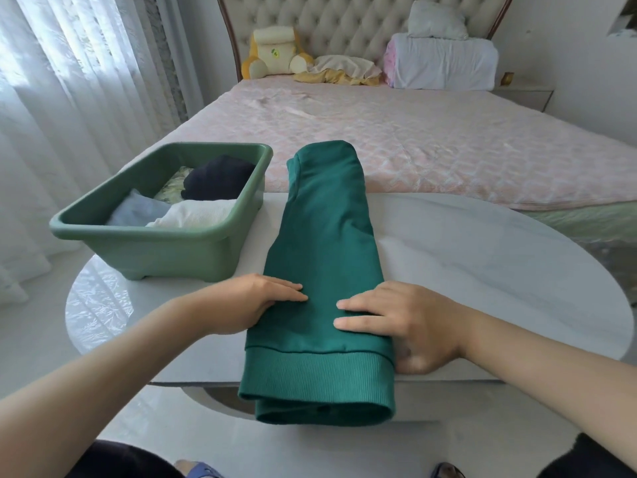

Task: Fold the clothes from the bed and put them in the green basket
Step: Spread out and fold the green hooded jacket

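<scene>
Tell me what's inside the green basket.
The green basket holds a dark garment, a floral cloth, a light blue garment and a white ribbed garment. They cover the basket's floor and anything beneath them.
</scene>
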### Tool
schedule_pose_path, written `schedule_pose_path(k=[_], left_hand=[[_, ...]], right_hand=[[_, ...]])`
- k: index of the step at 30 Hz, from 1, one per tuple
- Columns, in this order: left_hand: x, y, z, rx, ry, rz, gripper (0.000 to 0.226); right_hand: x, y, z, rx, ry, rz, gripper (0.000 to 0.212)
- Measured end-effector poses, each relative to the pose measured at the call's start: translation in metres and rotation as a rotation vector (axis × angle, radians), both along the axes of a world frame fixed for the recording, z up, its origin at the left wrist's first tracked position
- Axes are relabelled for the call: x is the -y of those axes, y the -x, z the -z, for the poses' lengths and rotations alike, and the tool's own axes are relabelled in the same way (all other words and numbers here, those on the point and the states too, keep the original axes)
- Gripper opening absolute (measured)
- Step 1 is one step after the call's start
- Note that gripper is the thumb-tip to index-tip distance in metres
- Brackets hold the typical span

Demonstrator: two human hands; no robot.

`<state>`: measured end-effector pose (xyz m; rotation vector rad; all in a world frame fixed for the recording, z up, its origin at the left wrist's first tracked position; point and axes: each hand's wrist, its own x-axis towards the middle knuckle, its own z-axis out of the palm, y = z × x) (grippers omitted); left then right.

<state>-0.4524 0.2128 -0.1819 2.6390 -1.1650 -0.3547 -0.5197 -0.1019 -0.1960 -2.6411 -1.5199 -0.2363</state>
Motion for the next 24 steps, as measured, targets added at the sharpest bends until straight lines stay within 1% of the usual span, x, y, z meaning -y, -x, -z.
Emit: schedule_pose_path(k=[2,3,4,5,6,7,8,9,10,11,13,15,16,17,19,21,23,24], left_hand=[[0.004,0.003,-0.012,-0.085,0.087,-0.062,0.041],[0.004,0.006,-0.019,-0.168,0.154,-0.091,0.035],[0.005,0.01,-0.026,-0.284,0.23,-0.108,0.034],[0.005,0.015,-0.034,-0.399,0.302,-0.107,0.042],[0.006,0.019,-0.041,-0.474,0.358,-0.088,0.058],[0.006,0.023,-0.048,-0.5,0.391,-0.067,0.076],[0.007,0.027,-0.055,-0.483,0.413,-0.043,0.092],[0.008,0.03,-0.062,-0.418,0.418,-0.022,0.104],[0.009,0.031,-0.069,-0.313,0.411,-0.018,0.112],[0.01,0.032,-0.076,-0.192,0.395,-0.034,0.117],[0.017,0.032,-0.086,0.025,0.341,-0.081,0.124],[0.031,0.027,-0.088,0.204,0.276,-0.127,0.126],[0.037,0.019,-0.085,0.297,0.233,-0.153,0.124],[0.043,0.006,-0.079,0.384,0.195,-0.185,0.116],[0.048,-0.025,-0.069,0.492,0.161,-0.284,0.089],[0.051,-0.051,-0.06,0.508,0.204,-0.37,0.066],[0.058,-0.068,-0.053,0.551,0.276,-0.376,0.055],[0.063,-0.071,-0.049,0.577,0.316,-0.34,0.051]], right_hand=[[0.002,-0.004,0.004,0.075,-0.04,-0.034,0.05],[0.003,-0.005,0.005,0.074,-0.083,-0.02,0.044],[0.004,-0.007,0.004,0.036,-0.145,0.02,0.038],[0.004,-0.009,0.001,-0.019,-0.213,0.087,0.032],[0.003,-0.011,-0.002,-0.071,-0.28,0.166,0.025],[0.003,-0.014,-0.005,-0.117,-0.342,0.241,0.017],[0.002,-0.019,-0.008,-0.168,-0.408,0.303,0.013],[0.001,-0.024,-0.011,-0.229,-0.477,0.357,0.017],[0.0,-0.029,-0.014,-0.302,-0.539,0.403,0.02],[-0.003,-0.034,-0.017,-0.371,-0.599,0.452,0.019],[-0.006,-0.048,-0.02,-0.452,-0.703,0.558,0.013],[-0.014,-0.062,-0.023,-0.484,-0.786,0.669,0.017],[-0.019,-0.069,-0.024,-0.493,-0.816,0.717,0.019],[-0.022,-0.076,-0.024,-0.501,-0.831,0.764,0.021],[-0.028,-0.086,-0.025,-0.501,-0.826,0.87,0.03],[-0.029,-0.096,-0.022,-0.475,-0.819,0.976,0.035],[-0.025,-0.106,-0.013,-0.46,-0.811,1.079,0.036],[-0.021,-0.111,-0.008,-0.466,-0.788,1.134,0.037]])
